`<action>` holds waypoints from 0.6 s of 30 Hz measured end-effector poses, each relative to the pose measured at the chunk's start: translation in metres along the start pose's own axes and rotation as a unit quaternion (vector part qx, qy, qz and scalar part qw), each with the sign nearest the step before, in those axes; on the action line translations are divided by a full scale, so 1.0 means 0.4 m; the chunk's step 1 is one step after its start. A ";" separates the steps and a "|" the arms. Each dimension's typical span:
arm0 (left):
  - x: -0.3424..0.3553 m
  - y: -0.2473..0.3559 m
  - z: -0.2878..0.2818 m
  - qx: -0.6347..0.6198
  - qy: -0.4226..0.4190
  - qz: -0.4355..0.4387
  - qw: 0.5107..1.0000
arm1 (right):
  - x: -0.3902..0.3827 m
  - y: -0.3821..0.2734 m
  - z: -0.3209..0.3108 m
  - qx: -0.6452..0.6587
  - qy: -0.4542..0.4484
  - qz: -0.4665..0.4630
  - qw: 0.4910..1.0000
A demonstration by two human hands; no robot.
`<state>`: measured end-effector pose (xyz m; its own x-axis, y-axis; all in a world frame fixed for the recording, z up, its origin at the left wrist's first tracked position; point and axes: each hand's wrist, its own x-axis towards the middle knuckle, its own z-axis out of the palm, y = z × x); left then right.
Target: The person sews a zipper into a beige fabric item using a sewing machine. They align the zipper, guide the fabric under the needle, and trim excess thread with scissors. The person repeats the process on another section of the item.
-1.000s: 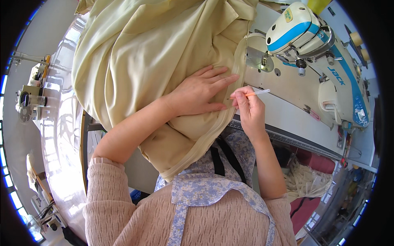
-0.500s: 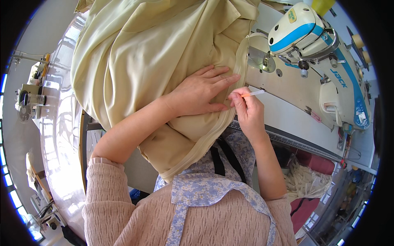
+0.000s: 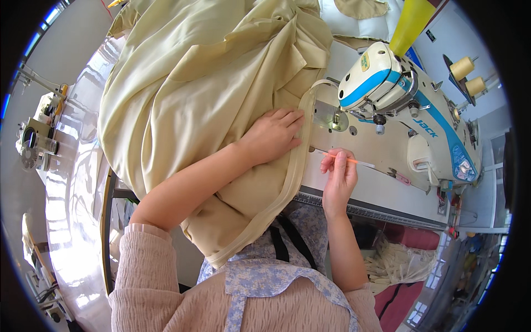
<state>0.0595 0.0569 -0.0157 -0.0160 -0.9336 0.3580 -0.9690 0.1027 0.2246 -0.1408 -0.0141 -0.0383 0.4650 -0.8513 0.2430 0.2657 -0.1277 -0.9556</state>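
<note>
A large piece of beige cloth (image 3: 182, 83) is spread over the table, with a long edge band (image 3: 293, 171) down its right side. My left hand (image 3: 271, 133) rests on the cloth beside that band, palm down, fingers apart and slightly bent. My right hand (image 3: 340, 177) pinches a slim orange pen-like stick (image 3: 351, 160) with a pale end, just right of the band, apart from the cloth. The white-and-blue sewing machine (image 3: 365, 83) stands above it, with its metal plate (image 3: 323, 113) left of the head.
Pink-handled snips (image 3: 404, 180) lie on the worktable (image 3: 376, 199) near the machine's base. Cones of cream thread (image 3: 462, 67) stand at the upper right, near a yellow object (image 3: 409, 22). A glossy sheet-covered surface (image 3: 72, 216) is at left. A bag of pale scraps (image 3: 401, 257) is below right.
My right hand has drawn away from the cloth's band with the stick. My left hand has shifted, fingers more bent. The whole view has shifted, showing more beyond the machine.
</note>
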 end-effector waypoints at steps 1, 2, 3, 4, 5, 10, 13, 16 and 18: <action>-0.028 -0.007 0.004 0.001 -0.033 -0.012 0.999 | -0.003 -0.011 -0.005 -0.025 -0.010 0.002 1.000; -0.056 -0.017 0.004 -0.007 0.007 0.014 1.000 | 0.007 -0.018 -0.003 -0.045 -0.031 -0.022 0.998; -0.086 -0.020 0.003 -0.015 0.005 0.019 1.000 | 0.011 -0.028 -0.001 -0.066 -0.052 -0.041 0.996; -0.107 -0.024 0.000 -0.024 0.004 0.024 0.999 | 0.018 -0.038 0.004 -0.072 -0.076 -0.079 0.991; -0.119 -0.026 -0.003 -0.040 0.006 0.022 0.999 | 0.036 -0.043 0.014 -0.106 -0.095 -0.087 0.986; -0.098 -0.018 -0.021 -0.043 -0.024 -0.017 0.999 | 0.156 -0.035 0.088 -0.270 -0.161 -0.087 0.945; -0.077 -0.017 -0.022 -0.039 -0.031 -0.027 0.998 | 0.227 -0.011 0.119 -0.450 -0.196 -0.182 0.852; -0.072 -0.024 -0.009 -0.035 -0.011 -0.036 0.999 | 0.258 0.003 0.136 -0.495 -0.203 -0.198 0.821; -0.074 -0.028 0.004 -0.024 0.017 -0.030 0.999 | 0.257 0.003 0.137 -0.396 -0.188 -0.180 0.881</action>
<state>0.0705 0.0828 -0.0302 0.0504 -0.9263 0.3735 -0.9551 0.0647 0.2892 -0.0463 -0.0737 -0.0053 0.7574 -0.4738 0.4492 -0.1506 -0.7963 -0.5859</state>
